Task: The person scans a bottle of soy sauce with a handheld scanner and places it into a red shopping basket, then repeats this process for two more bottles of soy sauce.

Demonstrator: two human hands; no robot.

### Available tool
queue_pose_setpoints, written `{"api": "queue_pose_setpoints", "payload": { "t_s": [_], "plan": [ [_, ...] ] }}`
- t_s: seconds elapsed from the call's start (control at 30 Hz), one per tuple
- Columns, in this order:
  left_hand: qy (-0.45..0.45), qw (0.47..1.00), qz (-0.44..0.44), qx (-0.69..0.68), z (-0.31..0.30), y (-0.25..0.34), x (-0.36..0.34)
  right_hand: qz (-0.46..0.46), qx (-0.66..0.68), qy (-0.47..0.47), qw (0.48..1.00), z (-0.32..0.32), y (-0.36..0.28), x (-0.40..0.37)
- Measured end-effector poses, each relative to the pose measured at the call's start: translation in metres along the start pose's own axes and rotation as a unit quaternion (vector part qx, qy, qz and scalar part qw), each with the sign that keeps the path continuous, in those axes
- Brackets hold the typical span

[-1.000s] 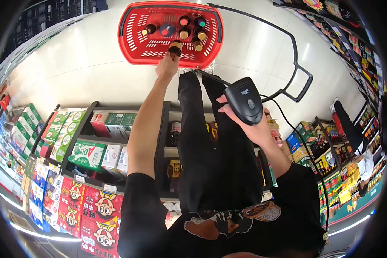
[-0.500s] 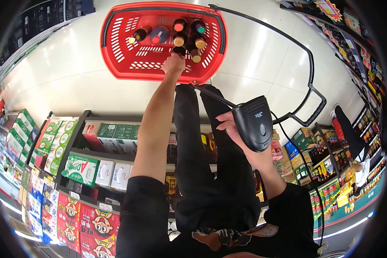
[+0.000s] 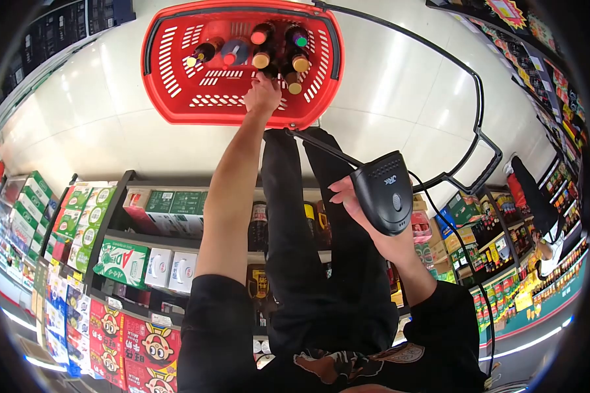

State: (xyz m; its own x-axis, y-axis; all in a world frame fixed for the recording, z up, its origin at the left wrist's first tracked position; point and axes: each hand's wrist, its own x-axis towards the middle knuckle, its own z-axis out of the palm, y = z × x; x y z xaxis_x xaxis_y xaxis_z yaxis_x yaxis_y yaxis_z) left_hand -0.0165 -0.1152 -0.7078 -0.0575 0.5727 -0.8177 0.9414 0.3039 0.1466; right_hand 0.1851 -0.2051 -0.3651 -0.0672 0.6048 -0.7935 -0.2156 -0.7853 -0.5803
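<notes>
Left hand [image 3: 263, 95] deeper in one basket [image 3: 210, 118], cannot tell grip; seven capped bottles [image 3: 261, 60]; right hand [image 3: 362, 213] clasps one scanner [image 3: 383, 194].

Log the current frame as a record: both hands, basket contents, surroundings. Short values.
left_hand: left hand inside the red basket, at a dark bottle; fingers partly hidden, grip unclear
right_hand: right hand holding a black scanner, top face toward camera
basket_place: on the pale floor
basket_contents: dark bottle plus seven other bottles
caps_visible: three gold, two red, one green, one yellow
shelving: boxed goods at lower left, stocked shelves at right
other_people: one person far right, white top
</notes>
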Motion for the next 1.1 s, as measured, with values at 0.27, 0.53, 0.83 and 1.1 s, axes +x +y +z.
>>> {"api": "queue_pose_setpoints", "payload": {
  "t_s": [0.27,0.53,0.83,1.1],
  "plan": [
    [-0.004,0.998,0.041,0.047,-0.001,-0.008,0.007,0.003,0.078,0.018,0.997,0.002,0.002,-0.002],
    [0.016,0.999,0.025,-0.019,-0.021,-0.009,-0.011,-0.011,-0.009,-0.005,1.000,-0.002,0.003,-0.001],
    [0.170,0.969,0.062,-0.167,-0.026,0.000,0.022,-0.006,0.017,-0.001,1.000,-0.004,0.004,0.001],
    [0.136,0.984,0.037,-0.107,-0.035,0.006,0.028,-0.011,0.035,-0.004,0.999,-0.010,0.009,-0.001]
  ]
}}
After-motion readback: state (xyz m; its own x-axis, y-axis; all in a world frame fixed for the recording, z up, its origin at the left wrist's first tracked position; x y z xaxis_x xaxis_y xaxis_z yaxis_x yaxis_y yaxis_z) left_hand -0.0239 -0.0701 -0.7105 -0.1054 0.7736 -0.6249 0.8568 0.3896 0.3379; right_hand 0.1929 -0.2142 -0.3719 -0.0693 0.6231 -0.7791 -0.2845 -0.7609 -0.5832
